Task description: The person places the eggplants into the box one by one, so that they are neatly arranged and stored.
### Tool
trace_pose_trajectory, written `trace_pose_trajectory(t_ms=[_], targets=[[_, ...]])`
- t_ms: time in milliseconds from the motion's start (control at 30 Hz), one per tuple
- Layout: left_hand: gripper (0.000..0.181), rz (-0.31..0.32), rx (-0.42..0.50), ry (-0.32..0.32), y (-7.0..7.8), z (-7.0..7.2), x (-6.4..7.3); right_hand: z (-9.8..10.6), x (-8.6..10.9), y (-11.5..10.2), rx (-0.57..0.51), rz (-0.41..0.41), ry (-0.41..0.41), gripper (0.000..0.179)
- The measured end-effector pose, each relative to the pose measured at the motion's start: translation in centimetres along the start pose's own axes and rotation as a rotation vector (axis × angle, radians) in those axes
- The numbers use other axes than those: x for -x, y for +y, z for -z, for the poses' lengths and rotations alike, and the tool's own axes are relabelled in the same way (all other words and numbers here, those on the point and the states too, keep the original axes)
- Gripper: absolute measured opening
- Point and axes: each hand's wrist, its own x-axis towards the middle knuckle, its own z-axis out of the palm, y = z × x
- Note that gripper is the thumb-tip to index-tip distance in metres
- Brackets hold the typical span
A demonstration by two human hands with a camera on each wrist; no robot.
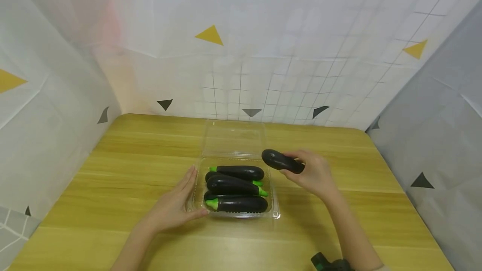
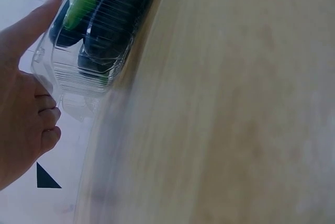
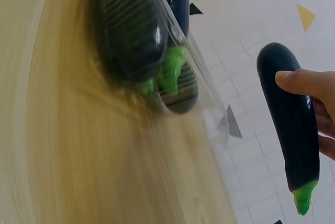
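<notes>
My right hand point(image 1: 314, 172) pinches a dark purple eggplant point(image 1: 278, 159) between thumb and fingers, above the right side of a clear plastic clamshell box point(image 1: 276, 211). In the right wrist view the held eggplant point(image 3: 290, 124) shows its green stem end pointing down. Several more eggplants point(image 1: 242, 204) with green stems lie sideways in the box, stacked on one another. My left hand point(image 1: 175, 206) rests against the box's left side, fingers along the wall and thumb at the front corner. In the left wrist view the thumb point(image 2: 39, 22) lies along the rim.
The box's transparent lid point(image 1: 235, 137) is folded back toward the wall. All of this stands on a wood-grain table point(image 1: 132, 170). A black device point(image 1: 329, 262) sits by the right forearm at the bottom edge. White sheets with triangles enclose the table's back and sides.
</notes>
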Motion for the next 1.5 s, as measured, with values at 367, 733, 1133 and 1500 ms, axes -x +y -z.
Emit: trace_pose_trajectory(t_ms=[367, 733, 1133, 1500], targets=[[0.113, -0.01, -0.002, 0.003, 0.1, 0.1, 0.0, -1.5, -1.2, -2.0, -0.038, 0.076, -0.031, 0.043], [0.113, -0.012, -0.007, 0.015, 0.1, 0.1, 0.1, -3.1, -2.2, -3.8, -0.078, 0.124, -0.051, 0.045], [0.114, -0.017, -0.006, 0.015, -0.1, -0.1, 0.1, -4.4, -3.2, -5.0, -0.096, 0.125, -0.11, 0.044], [0.114, 0.001, 0.005, 0.007, -0.3, -0.3, 0.0, -6.2, -4.1, -5.9, -0.083, 0.15, -0.156, 0.042]])
